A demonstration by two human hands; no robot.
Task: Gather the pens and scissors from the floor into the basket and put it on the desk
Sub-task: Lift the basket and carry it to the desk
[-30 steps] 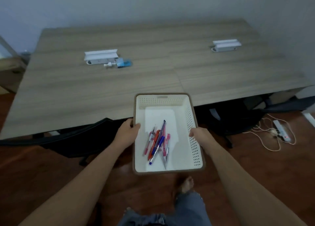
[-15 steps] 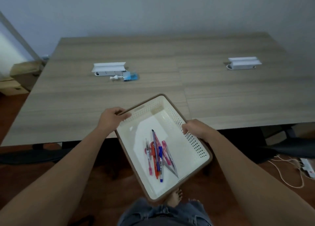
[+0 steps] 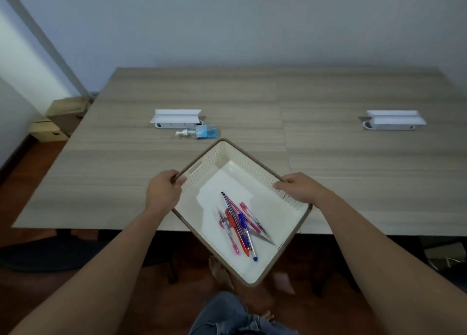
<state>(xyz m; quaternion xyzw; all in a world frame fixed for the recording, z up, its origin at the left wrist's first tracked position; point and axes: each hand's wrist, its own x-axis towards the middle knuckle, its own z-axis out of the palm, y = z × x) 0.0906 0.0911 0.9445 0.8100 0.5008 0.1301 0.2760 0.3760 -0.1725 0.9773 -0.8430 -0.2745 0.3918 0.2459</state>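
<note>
A cream perforated basket (image 3: 255, 165) with a brown rim is held over the desk's front edge, turned so one corner points away from me. Its far half is above the wooden desk (image 3: 353, 172); its near corner hangs over the floor. My left hand (image 3: 164, 191) grips the left rim and my right hand (image 3: 298, 186) grips the right rim. Inside lie several pens (image 3: 241, 227), red, pink and blue, bunched together. Red-handled scissors (image 3: 262, 237) lie among them with their metal blades pointing to the near right.
On the desk stand a white socket box (image 3: 177, 118), a blue pump bottle (image 3: 204, 133) lying beside it, and a second socket box (image 3: 393, 120) at the right. Cardboard boxes (image 3: 63, 112) sit by the left wall. Dark chairs are under the desk. My bare feet are on the wooden floor.
The basket has been raised and carried forward from beside the desk's edge to partly above it, and turned clockwise onto a diagonal. The desk now looks nearer.
</note>
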